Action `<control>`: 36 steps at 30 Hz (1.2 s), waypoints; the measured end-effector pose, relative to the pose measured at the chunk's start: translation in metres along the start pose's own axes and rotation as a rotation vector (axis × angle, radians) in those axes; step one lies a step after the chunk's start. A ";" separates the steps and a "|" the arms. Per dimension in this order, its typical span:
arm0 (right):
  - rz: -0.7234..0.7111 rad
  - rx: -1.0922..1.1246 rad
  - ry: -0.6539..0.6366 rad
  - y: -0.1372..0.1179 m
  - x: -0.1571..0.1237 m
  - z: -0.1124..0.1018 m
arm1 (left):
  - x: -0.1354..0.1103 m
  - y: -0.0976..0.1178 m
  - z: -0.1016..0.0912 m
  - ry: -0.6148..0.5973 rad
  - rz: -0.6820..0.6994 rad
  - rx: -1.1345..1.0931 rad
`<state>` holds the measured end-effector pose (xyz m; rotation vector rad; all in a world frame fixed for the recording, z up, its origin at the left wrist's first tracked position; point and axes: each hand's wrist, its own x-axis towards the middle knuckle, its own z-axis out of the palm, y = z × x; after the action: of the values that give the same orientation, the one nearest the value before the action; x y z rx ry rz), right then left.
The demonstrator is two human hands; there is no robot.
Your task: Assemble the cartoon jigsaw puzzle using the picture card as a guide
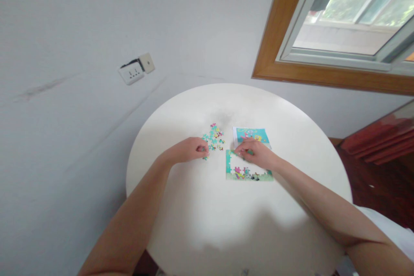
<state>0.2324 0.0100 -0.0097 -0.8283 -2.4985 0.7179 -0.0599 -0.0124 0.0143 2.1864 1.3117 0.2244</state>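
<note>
Likely filling puzzle [247, 172] with right hand [255, 152], has curled left hand [190, 149] by loose pieces [213, 136], can't tell either grip, needs tabs aligned.

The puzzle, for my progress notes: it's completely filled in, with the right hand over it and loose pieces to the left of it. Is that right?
Not quite: the puzzle isn't filled in; the head view shows a white gap in its middle. The right hand is over it, and loose pieces lie to the left of it.
</note>
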 end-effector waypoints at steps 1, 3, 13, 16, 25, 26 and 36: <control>0.002 0.001 0.000 0.000 0.000 0.000 | 0.001 0.000 0.001 0.010 0.008 0.006; 0.006 0.001 0.000 0.001 0.000 -0.001 | 0.001 -0.002 0.000 0.044 0.012 0.018; -0.002 0.011 0.035 0.004 -0.001 0.000 | -0.001 -0.006 -0.004 0.167 -0.009 0.053; -0.006 0.008 0.037 0.004 -0.001 0.000 | -0.002 -0.005 -0.005 0.171 -0.011 0.062; -0.008 0.010 0.035 0.006 -0.001 0.001 | -0.005 -0.011 -0.014 0.251 -0.113 0.141; -0.010 0.010 0.036 0.006 -0.001 0.001 | -0.004 -0.013 -0.014 0.260 -0.124 0.147; -0.008 0.015 0.035 0.006 -0.002 0.001 | -0.018 -0.019 -0.024 0.085 -0.167 0.113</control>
<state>0.2359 0.0128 -0.0144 -0.8176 -2.4609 0.7125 -0.0937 -0.0120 0.0255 2.1658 1.5805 0.1840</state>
